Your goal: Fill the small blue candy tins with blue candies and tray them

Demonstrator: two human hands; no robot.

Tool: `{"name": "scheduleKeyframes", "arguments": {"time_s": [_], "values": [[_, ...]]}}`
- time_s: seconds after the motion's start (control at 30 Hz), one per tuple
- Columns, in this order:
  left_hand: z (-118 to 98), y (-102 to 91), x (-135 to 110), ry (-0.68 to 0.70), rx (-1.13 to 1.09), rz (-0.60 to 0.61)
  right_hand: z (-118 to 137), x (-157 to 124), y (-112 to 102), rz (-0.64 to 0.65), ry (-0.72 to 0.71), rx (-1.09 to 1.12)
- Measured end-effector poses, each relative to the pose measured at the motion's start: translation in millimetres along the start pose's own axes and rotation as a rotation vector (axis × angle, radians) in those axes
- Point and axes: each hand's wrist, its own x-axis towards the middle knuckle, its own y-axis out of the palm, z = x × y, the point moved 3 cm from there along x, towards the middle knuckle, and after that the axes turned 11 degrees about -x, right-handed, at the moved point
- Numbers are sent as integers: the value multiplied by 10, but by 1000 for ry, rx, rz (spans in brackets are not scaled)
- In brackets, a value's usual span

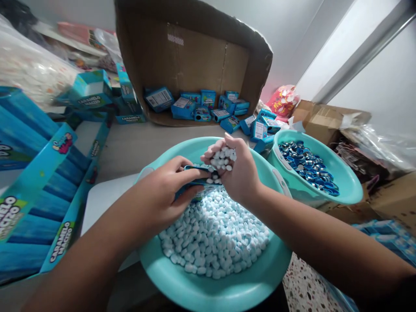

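Over a large turquoise basin point(214, 299) of small white candies point(217, 242), my left hand point(165, 186) grips a small blue box point(191, 190), fingers on top and thumb below. The box lies tilted with its dark open end toward my right hand point(242, 173). That hand is cupped around a heap of candies point(224, 158), close against the box opening. A few candies sit at the box's mouth. My left fingers hide much of the box.
A cardboard carton point(195, 52) lies on its side behind, with several small blue boxes point(208, 99) in and before it. On the right, a smaller turquoise basin point(352, 186) holds blue-and-silver caps point(305, 167). Blue display boxes point(39, 182) crowd the left.
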Motion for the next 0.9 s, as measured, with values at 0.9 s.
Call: {"name": "scheduleKeyframes", "arguments": {"time_s": [0.9], "values": [[-19, -58, -40, -135, -22, -259, 359, -208, -108, 475, -595, -1239]]}}
